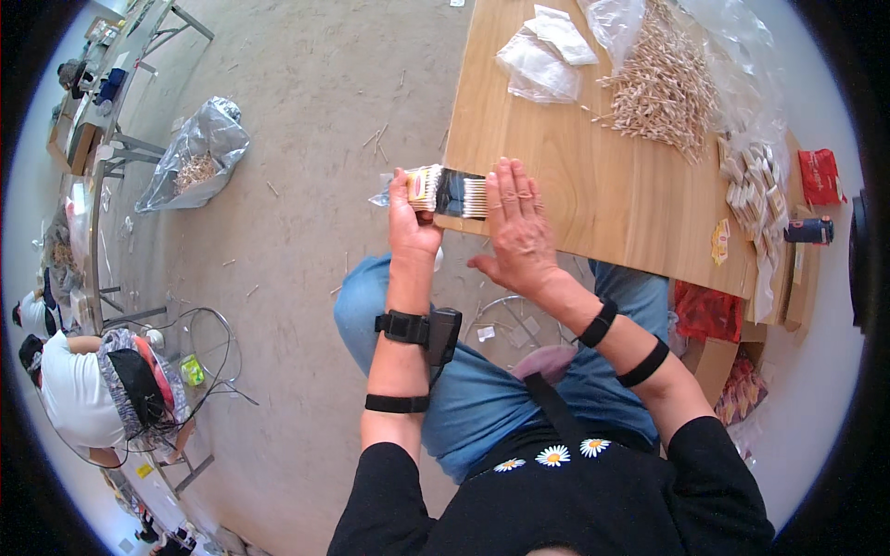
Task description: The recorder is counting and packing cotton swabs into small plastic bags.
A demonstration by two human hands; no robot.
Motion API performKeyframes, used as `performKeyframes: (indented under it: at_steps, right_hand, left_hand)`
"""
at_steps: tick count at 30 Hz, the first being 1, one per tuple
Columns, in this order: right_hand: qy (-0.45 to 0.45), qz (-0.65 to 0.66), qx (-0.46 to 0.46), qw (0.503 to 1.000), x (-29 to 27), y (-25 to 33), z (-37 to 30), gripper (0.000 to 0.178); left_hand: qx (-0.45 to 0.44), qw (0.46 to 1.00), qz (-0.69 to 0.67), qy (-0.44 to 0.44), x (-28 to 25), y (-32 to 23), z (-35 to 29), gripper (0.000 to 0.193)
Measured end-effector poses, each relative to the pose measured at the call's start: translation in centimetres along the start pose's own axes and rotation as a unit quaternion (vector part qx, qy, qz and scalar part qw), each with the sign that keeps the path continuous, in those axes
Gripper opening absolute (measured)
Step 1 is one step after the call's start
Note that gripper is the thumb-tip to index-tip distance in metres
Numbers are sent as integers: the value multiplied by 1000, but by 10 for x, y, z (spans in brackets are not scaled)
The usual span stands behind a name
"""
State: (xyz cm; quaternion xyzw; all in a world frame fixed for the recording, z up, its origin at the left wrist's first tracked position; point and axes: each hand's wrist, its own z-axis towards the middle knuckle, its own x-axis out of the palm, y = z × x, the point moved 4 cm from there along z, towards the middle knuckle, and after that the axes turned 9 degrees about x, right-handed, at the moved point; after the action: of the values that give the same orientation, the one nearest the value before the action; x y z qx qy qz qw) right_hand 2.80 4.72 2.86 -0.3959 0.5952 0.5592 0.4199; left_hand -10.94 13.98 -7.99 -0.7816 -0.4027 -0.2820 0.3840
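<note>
My left hand [414, 230] is closed around a small pack of cotton swabs [424, 188] with a printed label, just off the table's left edge. Clear plastic sticks out from the pack's far left side. Beside it, a black strip [451, 192] covers the corner of the wooden table [593, 185]. A row of cotton swabs [474, 197] lies side by side on that strip. My right hand [521, 227] is flat with fingers stretched out, its edge against the right end of this row. Its palm is hidden from view.
A large heap of loose cotton swabs [663, 83] lies farther back, near clear plastic bags [547, 56]. Stacked swab packs [756, 185] line the table's right side. A lined bin [197, 157] stands on the floor at left. Another person [88, 389] bends over at far left.
</note>
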Motion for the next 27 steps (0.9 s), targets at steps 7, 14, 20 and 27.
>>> performKeyframes:
  at_steps: [7,14,20,27]
  right_hand:
    - [-24,20,-1,1000,18,36,17,121]
    - [-88,-19,36,995,33,48,25,87]
    - [-113,-24,66,991,42,57,30,84]
    - [-44,9,25,999,25,41,24,102]
  left_hand:
    - [61,997,27,-22,-4,-5,0,38]
    - [123,990,52,-39,12,-9,-13,32]
    - [171,983,56,-36,20,-13,-18,26]
    - [230,968,95,-21,17,-16,-18,25]
